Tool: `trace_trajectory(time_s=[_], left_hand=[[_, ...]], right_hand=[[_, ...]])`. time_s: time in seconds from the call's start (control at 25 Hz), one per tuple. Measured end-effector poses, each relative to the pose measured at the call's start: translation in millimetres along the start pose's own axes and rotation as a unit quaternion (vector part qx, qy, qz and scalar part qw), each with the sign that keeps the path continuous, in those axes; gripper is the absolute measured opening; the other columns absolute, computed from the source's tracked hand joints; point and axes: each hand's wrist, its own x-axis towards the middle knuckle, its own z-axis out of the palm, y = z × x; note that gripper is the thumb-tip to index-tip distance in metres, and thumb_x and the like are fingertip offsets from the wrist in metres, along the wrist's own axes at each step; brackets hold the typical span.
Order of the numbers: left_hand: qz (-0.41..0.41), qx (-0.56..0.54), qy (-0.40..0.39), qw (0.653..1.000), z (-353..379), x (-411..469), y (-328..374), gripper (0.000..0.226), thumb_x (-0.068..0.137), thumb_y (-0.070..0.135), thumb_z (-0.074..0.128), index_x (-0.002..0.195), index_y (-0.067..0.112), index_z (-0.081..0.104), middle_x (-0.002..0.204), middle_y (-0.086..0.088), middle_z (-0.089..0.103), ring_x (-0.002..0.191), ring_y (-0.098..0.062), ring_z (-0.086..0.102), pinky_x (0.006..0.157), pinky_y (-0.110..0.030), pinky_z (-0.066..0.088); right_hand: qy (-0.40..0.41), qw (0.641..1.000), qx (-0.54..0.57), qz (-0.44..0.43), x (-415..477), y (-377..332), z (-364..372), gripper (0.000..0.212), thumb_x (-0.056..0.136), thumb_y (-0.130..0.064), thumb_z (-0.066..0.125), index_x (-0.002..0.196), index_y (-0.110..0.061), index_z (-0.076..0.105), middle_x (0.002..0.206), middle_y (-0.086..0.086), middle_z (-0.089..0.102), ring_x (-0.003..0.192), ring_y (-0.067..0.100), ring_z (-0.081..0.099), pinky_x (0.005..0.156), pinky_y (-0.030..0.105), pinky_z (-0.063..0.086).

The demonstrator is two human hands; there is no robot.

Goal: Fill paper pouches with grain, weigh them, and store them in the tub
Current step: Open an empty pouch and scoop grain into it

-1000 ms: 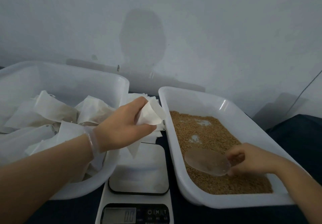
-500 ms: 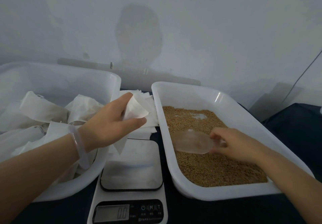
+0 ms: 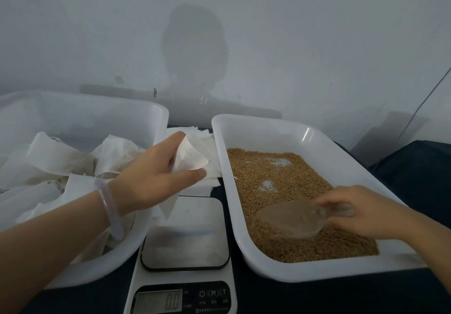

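My left hand [image 3: 156,179] holds an empty white paper pouch [image 3: 191,157] between thumb and fingers, above the far end of the scale [image 3: 185,238]. My right hand [image 3: 361,213] grips the handle of a clear plastic scoop [image 3: 290,219], whose bowl lies on the brown grain [image 3: 275,179] in the white tray [image 3: 249,133] on the right. The white tub [image 3: 146,116] on the left holds several filled pouches [image 3: 56,159]. The scale display [image 3: 159,301] reads 0.0.
A stack of flat empty pouches [image 3: 207,135] lies behind the scale, between tub and tray. The table top is dark. A pale wall rises close behind, with a thin cable [image 3: 424,101] at the far right.
My right hand has drawn the scoop back toward me across the grain. My left hand keeps the pouch in nearly the same place.
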Motion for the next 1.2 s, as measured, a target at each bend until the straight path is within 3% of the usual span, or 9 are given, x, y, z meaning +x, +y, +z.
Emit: trace_trajectory(time_s=[0.2,0.32,0.44,0.56,0.64,0.72,0.84,1.0,1.2], left_hand=[[-0.011,-0.009,-0.022,1.000,-0.5,-3.1,5.9,0.072,0.055,0.065,0.057,0.104,0.012,0.052,0.091,-0.008,0.061,0.083,-0.025,0.058,0.077,-0.047,0.050],[0.001,-0.020,-0.021,1.000,0.9,0.6,20.6,0.065,0.055,0.064,0.058,0.102,0.020,0.053,0.091,-0.001,0.061,0.083,-0.015,0.058,0.075,-0.030,0.048],[0.016,-0.078,-0.029,0.996,10.0,5.6,45.3,0.051,0.058,0.061,0.063,0.099,0.033,0.053,0.086,0.014,0.062,0.078,-0.001,0.058,0.065,-0.015,0.047],[0.023,-0.066,-0.048,0.996,32.5,8.4,59.0,0.049,0.066,0.052,0.070,0.103,0.027,0.052,0.089,0.009,0.060,0.079,-0.001,0.057,0.067,-0.017,0.047],[0.011,-0.076,-0.066,0.995,48.8,10.8,61.3,0.047,0.073,0.047,0.074,0.105,0.022,0.052,0.090,0.005,0.059,0.075,-0.001,0.056,0.065,-0.017,0.046],[0.000,-0.087,-0.100,0.991,62.6,11.4,59.7,0.039,0.079,0.040,0.069,0.108,0.020,0.051,0.090,0.004,0.058,0.074,-0.001,0.055,0.067,-0.018,0.047],[-0.016,-0.083,-0.122,0.989,73.5,10.8,54.1,0.042,0.080,0.046,0.067,0.112,0.024,0.051,0.097,0.004,0.060,0.084,-0.009,0.059,0.075,-0.028,0.051],[-0.023,-0.113,-0.084,0.990,70.2,19.0,52.1,0.037,0.077,0.048,0.069,0.105,0.029,0.052,0.088,0.008,0.061,0.074,-0.001,0.059,0.068,-0.023,0.050],[-0.016,-0.083,-0.066,0.994,79.6,42.6,56.3,0.036,0.077,0.052,0.066,0.098,0.030,0.048,0.084,0.008,0.059,0.069,0.000,0.059,0.058,-0.019,0.047]], right_hand=[[0.055,0.998,0.013,0.011,-8.2,12.5,9.7,0.036,0.081,-0.024,0.071,0.103,-0.049,0.058,0.102,-0.019,0.061,0.097,-0.008,0.055,0.090,0.022,0.048],[0.084,0.995,0.044,-0.009,-5.0,10.9,11.6,0.038,0.078,-0.026,0.073,0.104,-0.049,0.059,0.102,-0.018,0.064,0.094,-0.006,0.058,0.090,0.025,0.049],[0.082,0.990,-0.111,-0.035,2.8,9.9,15.0,0.039,0.082,-0.038,0.067,0.109,-0.056,0.044,0.105,-0.026,0.056,0.097,-0.008,0.050,0.097,0.023,0.039],[0.099,0.977,-0.170,-0.086,1.1,3.8,18.3,0.042,0.080,-0.043,0.068,0.114,-0.055,0.046,0.104,-0.029,0.053,0.089,-0.015,0.041,0.090,0.014,0.031],[0.106,0.966,-0.184,-0.150,-0.7,2.4,20.1,0.041,0.074,-0.043,0.074,0.113,-0.046,0.062,0.101,-0.026,0.059,0.088,-0.015,0.044,0.087,0.017,0.029],[0.095,0.968,-0.161,-0.168,-2.1,0.2,18.5,0.036,0.074,-0.051,0.069,0.110,-0.049,0.063,0.098,-0.030,0.058,0.089,-0.015,0.050,0.093,0.014,0.024],[0.079,0.986,-0.067,-0.128,-7.9,4.5,13.5,0.030,0.075,-0.059,0.058,0.105,-0.062,0.051,0.101,-0.035,0.058,0.103,-0.013,0.049,0.094,0.007,0.016],[0.109,0.991,-0.005,-0.084,-22.3,16.8,-0.1,0.032,0.074,-0.049,0.059,0.104,-0.059,0.053,0.099,-0.035,0.062,0.099,-0.014,0.053,0.090,0.002,0.024],[0.148,0.989,0.001,-0.025,-39.9,28.6,-16.2,0.035,0.076,-0.049,0.050,0.110,-0.054,0.049,0.106,-0.032,0.059,0.108,-0.017,0.045,0.112,0.024,0.007]])
